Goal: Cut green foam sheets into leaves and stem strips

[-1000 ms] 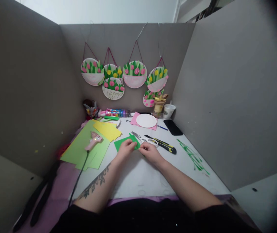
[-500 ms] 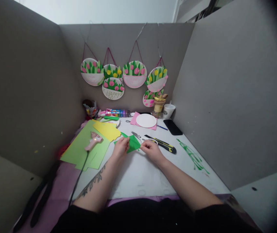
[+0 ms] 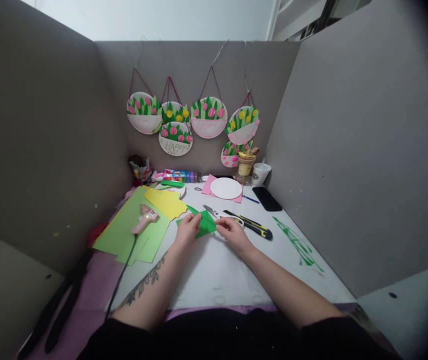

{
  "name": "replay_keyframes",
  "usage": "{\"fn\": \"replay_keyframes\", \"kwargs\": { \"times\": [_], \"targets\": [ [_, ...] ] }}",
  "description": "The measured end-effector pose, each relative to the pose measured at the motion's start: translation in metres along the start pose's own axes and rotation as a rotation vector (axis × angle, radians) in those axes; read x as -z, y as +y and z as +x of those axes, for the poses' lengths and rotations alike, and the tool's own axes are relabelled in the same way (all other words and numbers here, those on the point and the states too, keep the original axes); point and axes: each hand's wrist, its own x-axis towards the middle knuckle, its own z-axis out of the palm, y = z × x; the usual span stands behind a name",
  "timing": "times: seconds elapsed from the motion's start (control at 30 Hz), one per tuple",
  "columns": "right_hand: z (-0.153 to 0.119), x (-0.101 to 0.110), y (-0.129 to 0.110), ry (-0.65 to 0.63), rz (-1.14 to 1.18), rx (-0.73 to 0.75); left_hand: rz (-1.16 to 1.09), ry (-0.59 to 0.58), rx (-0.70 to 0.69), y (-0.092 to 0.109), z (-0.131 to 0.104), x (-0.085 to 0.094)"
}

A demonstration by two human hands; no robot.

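Observation:
A piece of dark green paper (image 3: 206, 224) is stretched between my hands, low over the white tabletop (image 3: 214, 280). My left hand (image 3: 189, 229) pinches its left side between thumb and fingers. At the right corner, the fingertips of my right hand (image 3: 232, 232) are closed on the same paper. Just beyond lie scissors (image 3: 211, 211) with white handles, partly hidden behind my right hand. A black and yellow utility knife (image 3: 261, 231) rests to the right of them. Another green paper piece (image 3: 191, 209) shows behind my left hand.
On the left, a pink glue gun (image 3: 146, 220) lies on light green sheets (image 3: 124, 235) beside yellow paper (image 3: 165, 200). A white disc (image 3: 226, 188) sits on pink paper at the back. Green scraps (image 3: 296, 240) and a phone (image 3: 267, 198) lie right. Decorated paper plates (image 3: 209, 127) hang behind.
Both hands stay in nearly the same place with the green paper between them. My right fingers have shifted slightly at its corner. The view has tilted up a little.

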Motion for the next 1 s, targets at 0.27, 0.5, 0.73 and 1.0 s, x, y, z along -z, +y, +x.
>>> {"fn": "replay_keyframes", "kwargs": {
  "times": [0.27,0.5,0.73,1.0],
  "targets": [
    [-0.003,-0.002,-0.008,0.025,-0.057,-0.006,0.214,-0.136,0.013,0.000,-0.009,-0.008],
    [-0.003,-0.001,-0.004,0.028,-0.184,0.116,0.034,-0.199,0.056,-0.005,-0.013,-0.013],
    [-0.005,0.001,-0.008,0.028,-0.332,0.328,-0.362,-0.235,0.226,0.000,-0.017,-0.018],
    [0.002,0.017,-0.005,0.038,-0.515,0.476,-0.449,-0.200,0.289,0.017,-0.019,-0.016]
  ]
}}
